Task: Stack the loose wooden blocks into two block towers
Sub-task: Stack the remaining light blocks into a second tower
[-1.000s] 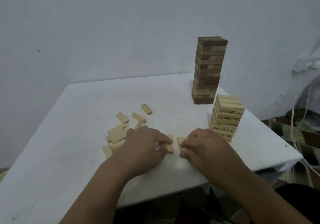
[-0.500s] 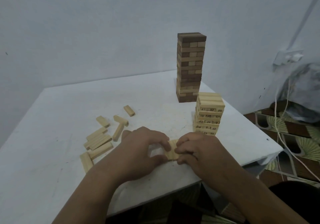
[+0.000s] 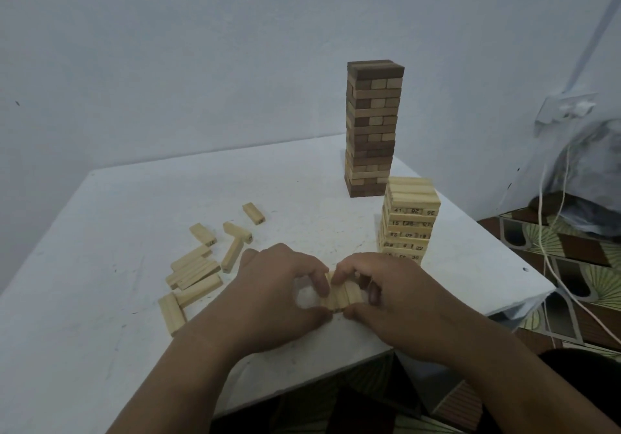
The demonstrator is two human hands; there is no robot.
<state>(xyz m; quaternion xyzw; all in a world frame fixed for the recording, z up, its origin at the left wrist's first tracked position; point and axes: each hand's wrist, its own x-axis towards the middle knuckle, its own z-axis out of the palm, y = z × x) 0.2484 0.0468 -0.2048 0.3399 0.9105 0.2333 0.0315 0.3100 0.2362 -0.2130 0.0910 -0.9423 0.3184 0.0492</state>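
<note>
- Head view: a tall tower of mixed dark and pale wooden blocks looks finished at the far side of the white desk; the short pale numbered-block tower near the right edge appears unfinished.
- The left hand and right hand pinch a small row of pale blocks between curled fingers, pressed side by side on the desk.
- A scatter of smooth, rectangular pale loose blocks lies left, yet to be stacked.
</note>
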